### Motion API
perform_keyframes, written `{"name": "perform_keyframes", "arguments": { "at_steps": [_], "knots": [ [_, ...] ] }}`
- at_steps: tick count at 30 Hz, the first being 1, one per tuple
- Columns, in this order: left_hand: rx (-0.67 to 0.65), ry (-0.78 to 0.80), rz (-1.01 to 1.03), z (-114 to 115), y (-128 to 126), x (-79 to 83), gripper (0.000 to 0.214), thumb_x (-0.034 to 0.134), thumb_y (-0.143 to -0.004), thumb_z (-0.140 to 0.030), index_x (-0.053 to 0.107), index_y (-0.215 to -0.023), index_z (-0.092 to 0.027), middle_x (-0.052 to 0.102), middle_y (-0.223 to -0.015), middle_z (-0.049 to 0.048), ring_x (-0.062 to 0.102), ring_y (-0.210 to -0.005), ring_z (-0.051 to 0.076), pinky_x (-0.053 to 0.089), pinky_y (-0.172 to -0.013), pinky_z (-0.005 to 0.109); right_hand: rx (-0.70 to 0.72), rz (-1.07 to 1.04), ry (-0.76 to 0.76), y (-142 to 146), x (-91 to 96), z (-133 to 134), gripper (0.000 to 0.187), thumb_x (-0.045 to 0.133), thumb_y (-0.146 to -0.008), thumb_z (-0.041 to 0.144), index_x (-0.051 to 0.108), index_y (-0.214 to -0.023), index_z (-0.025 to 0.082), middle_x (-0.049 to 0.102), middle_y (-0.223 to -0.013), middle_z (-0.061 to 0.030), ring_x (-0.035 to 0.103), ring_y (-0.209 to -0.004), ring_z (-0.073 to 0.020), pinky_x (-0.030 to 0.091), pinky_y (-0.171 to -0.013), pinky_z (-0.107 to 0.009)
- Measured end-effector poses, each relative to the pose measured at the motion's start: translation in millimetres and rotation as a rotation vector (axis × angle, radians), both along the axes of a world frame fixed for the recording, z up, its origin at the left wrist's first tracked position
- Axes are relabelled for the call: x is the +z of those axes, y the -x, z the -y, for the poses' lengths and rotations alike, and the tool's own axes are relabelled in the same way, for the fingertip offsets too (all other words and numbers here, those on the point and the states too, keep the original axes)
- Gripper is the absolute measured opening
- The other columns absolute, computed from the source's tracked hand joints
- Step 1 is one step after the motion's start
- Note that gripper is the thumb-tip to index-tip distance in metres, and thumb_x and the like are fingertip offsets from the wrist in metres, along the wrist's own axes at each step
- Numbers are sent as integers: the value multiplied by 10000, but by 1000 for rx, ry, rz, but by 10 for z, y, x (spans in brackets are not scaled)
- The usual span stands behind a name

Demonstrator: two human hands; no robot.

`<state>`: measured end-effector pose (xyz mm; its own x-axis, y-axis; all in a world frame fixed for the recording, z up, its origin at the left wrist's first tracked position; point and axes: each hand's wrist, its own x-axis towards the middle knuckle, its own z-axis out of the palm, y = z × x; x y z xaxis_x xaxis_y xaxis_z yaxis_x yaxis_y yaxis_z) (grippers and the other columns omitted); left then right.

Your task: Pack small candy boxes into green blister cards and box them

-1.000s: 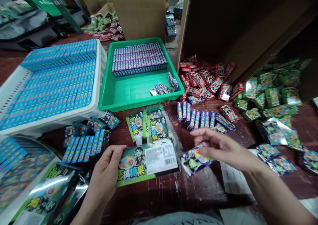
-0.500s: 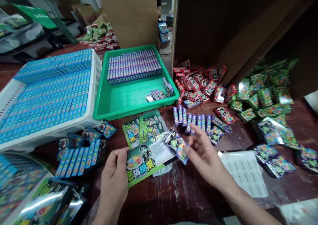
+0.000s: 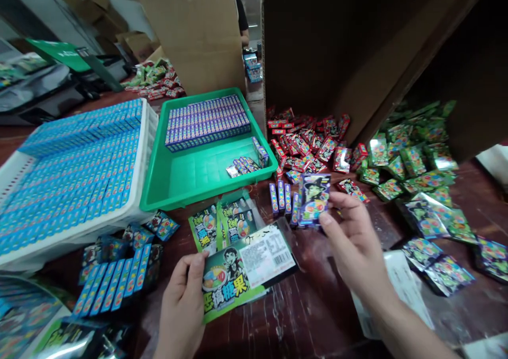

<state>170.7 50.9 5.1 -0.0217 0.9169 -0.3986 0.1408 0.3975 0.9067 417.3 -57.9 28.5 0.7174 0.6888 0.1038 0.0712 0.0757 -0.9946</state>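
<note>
Hands apart, each clamped on something. Left hand (image 3: pixel 182 303) pinches the left edge of a printed packet (image 3: pixel 226 277), white label face up, over the counter (image 3: pixel 317 309). Right hand (image 3: pixel 355 242) grips a small candy box (image 3: pixel 315 198) between thumb and fingers, roughly upright, in front of the purple boxes (image 3: pixel 281 196). Green tray (image 3: pixel 210 194) sits beyond the packet; red boxes (image 3: pixel 301 142) piled right of it.
</note>
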Motion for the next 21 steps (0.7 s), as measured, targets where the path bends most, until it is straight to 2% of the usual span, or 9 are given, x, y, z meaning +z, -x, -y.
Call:
{"name": "perform_keyframes", "arguments": {
  "at_steps": [2,4,8,12,14,16,18,19,21],
  "knots": [
    [-7,28,63,29,-77,-22,573,789,-688,-688,649,-999,-227,597,-648,-47,531,-522,135,461,-467,215,-24,-118,-54,124,-105,-66,363,605,-983,315,489,-1327,306,592,-1146,-50,623,-1013,-177,533,-900,-329],
    [-10,-17,43,23,-116,-19,543,774,-715,-680,650,-992,-229,628,-693,-36,560,-561,146,480,-498,222,79,-144,-44,179,-179,-65,505,596,-982,291,392,-1442,341,560,-1121,-36,616,-962,-154,532,-881,-311],
    [-21,-163,-130,-75,-95,62,584,732,-698,-755,670,-937,-225,654,-762,-18,582,-643,160,499,-532,213,332,8,144,28,-174,85,843,596,-928,177,159,-1611,406,525,-1129,-34,585,-907,-149,537,-838,-309],
    [-90,-145,-177,-131,-107,128,592,716,-694,-775,662,-911,-226,632,-725,-22,567,-609,157,493,-503,210,687,240,322,-185,-38,172,907,642,-828,117,269,-1609,388,578,-1138,-53,601,-994,-213,532,-956,-421],
    [-110,-153,-186,-134,-122,129,570,719,-711,-753,663,-916,-225,644,-750,-16,579,-629,160,500,-519,209,771,312,374,-257,37,189,882,672,-826,154,311,-1600,374,579,-1202,-75,607,-1034,-245,528,-986,-475],
    [-104,-159,-187,-147,-115,110,568,727,-708,-746,668,-918,-222,649,-759,-12,579,-631,158,496,-517,206,823,313,382,-320,107,213,836,675,-862,196,320,-1594,388,581,-1221,-76,624,-997,-237,556,-948,-470],
    [-78,-154,-176,-169,-97,79,582,733,-696,-751,673,-932,-222,643,-745,-14,570,-617,155,485,-502,203,731,233,292,-368,157,227,770,654,-909,219,335,-1578,426,586,-1208,-59,633,-959,-210,581,-899,-425],
    [-69,-144,-166,-177,-93,63,590,736,-691,-753,676,-944,-224,639,-737,-16,565,-610,154,482,-496,204,598,166,212,-377,167,220,741,645,-926,226,343,-1567,444,582,-1201,-49,631,-960,-200,587,-883,-402],
    [-64,-108,-137,-179,-118,36,602,747,-677,-753,677,-962,-227,640,-735,-18,562,-602,156,481,-488,210,246,31,41,-351,147,168,713,644,-940,242,346,-1553,454,564,-1177,-37,617,-976,-186,587,-872,-365]
  ]
}}
